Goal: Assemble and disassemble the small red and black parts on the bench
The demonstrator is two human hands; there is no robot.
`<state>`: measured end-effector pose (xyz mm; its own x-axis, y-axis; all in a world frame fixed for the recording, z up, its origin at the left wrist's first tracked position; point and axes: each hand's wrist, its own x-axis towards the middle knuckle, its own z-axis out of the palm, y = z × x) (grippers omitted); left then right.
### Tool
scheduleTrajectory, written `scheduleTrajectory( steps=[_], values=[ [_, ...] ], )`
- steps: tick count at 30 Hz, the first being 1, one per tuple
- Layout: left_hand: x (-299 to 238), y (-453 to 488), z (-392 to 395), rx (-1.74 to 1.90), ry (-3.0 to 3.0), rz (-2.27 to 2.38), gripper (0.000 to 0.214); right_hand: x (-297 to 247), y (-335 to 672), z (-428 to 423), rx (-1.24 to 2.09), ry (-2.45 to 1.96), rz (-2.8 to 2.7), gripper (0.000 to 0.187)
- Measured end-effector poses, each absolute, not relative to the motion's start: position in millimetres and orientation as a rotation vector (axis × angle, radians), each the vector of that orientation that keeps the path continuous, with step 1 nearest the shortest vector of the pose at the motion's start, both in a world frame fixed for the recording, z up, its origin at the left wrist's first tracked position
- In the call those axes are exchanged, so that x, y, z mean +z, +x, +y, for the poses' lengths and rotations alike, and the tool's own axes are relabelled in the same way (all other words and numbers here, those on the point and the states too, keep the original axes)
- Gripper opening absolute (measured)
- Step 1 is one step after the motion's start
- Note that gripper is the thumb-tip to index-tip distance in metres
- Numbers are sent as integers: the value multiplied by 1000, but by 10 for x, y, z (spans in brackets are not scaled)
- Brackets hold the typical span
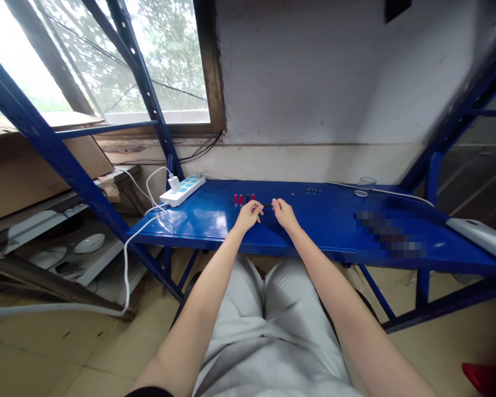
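Both hands meet over the front middle of the blue table (198, 229). Between them lies a short, thin black stick (267, 206), level, its exact kind too small to make out. My left hand (248, 215) pinches its left end, and the fingers of my right hand (284, 214) are closed on its right end. Just behind my left hand stand small red cylinders with pale lower ends (236, 200) and a black cylinder (248, 197), upright in a row. One red cylinder is partly hidden by the hand.
At the back left sits a white power strip (184, 190) with a plug and cables. Several tiny metal pieces (313, 192) lie behind my right hand. A glass cup (364, 186) stands at the back right; a blurred dark object (391, 234) is nearer. Blue posts rise at both ends.
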<state>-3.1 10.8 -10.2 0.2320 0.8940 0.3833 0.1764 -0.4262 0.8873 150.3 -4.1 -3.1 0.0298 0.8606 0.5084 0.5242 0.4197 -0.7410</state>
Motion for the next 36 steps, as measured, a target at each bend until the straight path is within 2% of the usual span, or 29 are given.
scheduleTrajectory(
  steps=[19, 36],
  values=[
    [-67, -23, 92, 1193, 1770, 1097, 42, -55, 1468, -25, 402, -1198, -1651, 43],
    [-49, -40, 120, 1255, 1613, 1108, 39, -60, 1469, -24, 440, -1144, -1661, 31]
  ],
)
